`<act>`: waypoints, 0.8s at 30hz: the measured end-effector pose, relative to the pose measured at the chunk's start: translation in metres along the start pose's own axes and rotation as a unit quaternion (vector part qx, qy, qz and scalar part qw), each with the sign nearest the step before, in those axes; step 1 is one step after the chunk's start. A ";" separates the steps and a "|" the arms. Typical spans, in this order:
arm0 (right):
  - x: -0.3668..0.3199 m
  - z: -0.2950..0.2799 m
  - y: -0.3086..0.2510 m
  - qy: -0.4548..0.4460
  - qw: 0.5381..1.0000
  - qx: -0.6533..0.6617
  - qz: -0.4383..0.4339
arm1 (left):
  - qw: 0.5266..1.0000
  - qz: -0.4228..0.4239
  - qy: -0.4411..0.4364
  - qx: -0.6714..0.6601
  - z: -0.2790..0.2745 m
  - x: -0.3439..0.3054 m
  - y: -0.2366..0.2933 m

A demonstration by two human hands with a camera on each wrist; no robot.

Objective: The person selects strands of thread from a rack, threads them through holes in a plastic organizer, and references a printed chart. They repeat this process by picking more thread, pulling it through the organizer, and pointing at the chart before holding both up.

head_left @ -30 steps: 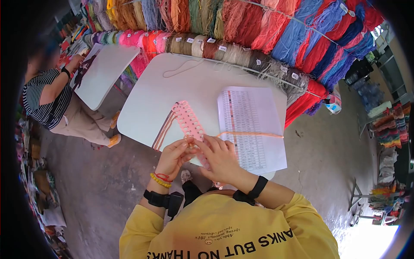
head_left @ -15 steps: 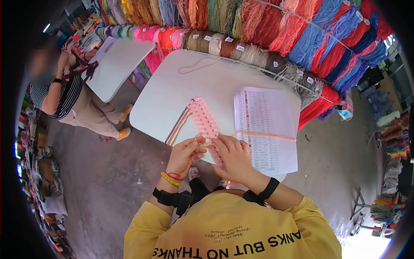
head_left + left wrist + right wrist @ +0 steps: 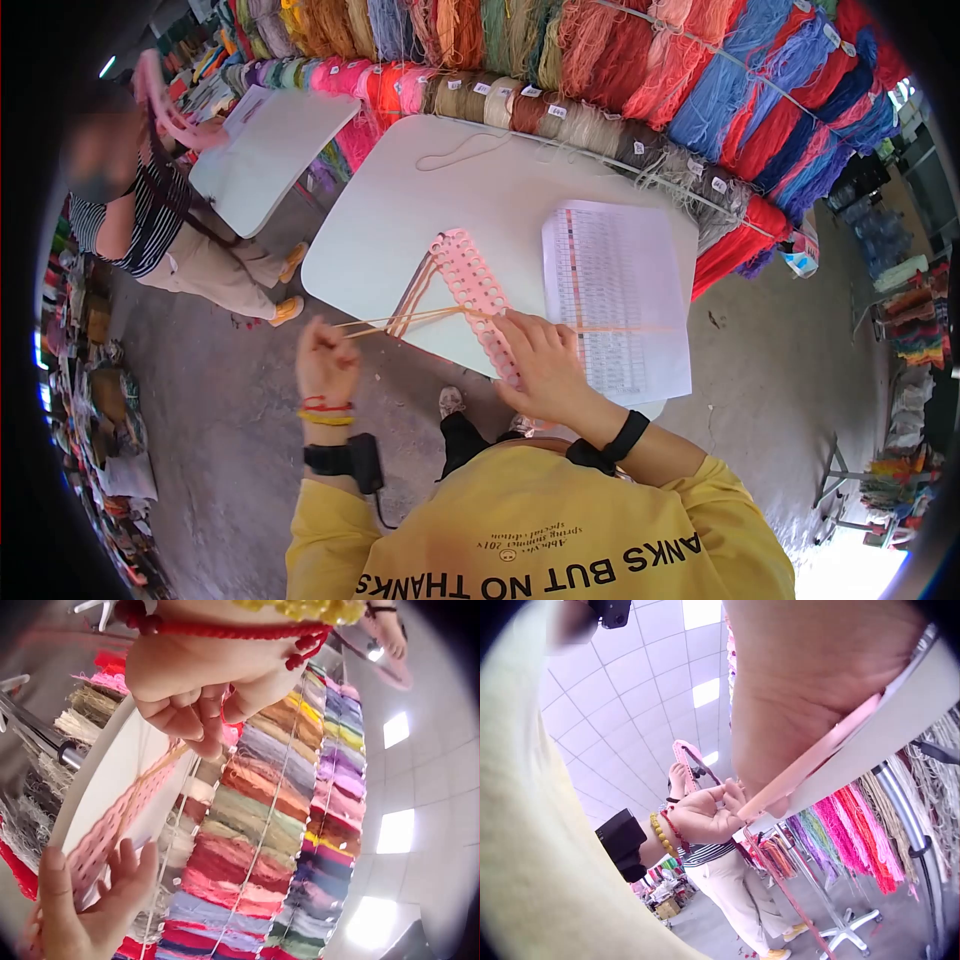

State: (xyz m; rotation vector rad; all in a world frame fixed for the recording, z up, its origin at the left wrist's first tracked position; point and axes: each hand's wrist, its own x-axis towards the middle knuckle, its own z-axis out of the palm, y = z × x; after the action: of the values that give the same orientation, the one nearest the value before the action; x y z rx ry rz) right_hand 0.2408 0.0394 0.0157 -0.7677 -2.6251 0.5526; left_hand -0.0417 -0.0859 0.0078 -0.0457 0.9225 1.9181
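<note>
A pink strip board [image 3: 468, 268] with rows of round holes along its edges lies over the near edge of the white table [image 3: 370, 190]. My right hand [image 3: 548, 368] grips its near end, fingers across the top. Out to the left, off the table, my left hand [image 3: 328, 368] pinches light orange yarn [image 3: 405, 319], drawn taut from the board's holes. The left wrist view shows the curled fingers of the left hand [image 3: 187, 712] on that yarn. Brown and orange strands [image 3: 412, 298] hang from the board's far end.
Printed sheets [image 3: 625, 260] lie right of the board, with a yarn tail [image 3: 635, 329] across them. A loose pale strand [image 3: 455, 155] lies at the back. Racks of coloured yarn [image 3: 600, 70] stand behind. Another person [image 3: 140, 230] stands at a second table [image 3: 290, 125] on the left.
My left hand has moved away from the board to the left, pulling the yarn out straight. The right hand stays on the board. The other person has raised a pink strip.
</note>
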 end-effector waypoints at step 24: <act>-0.004 0.004 0.008 0.066 0.992 0.106 0.028 | 0.607 0.329 -0.095 0.717 0.059 0.016 -0.088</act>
State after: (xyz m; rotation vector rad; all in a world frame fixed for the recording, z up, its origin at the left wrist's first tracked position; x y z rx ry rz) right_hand 0.2455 0.0425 0.0080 -0.7836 -2.3839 0.7550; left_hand 0.0383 -0.0165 -0.0073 1.5982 2.2518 1.0981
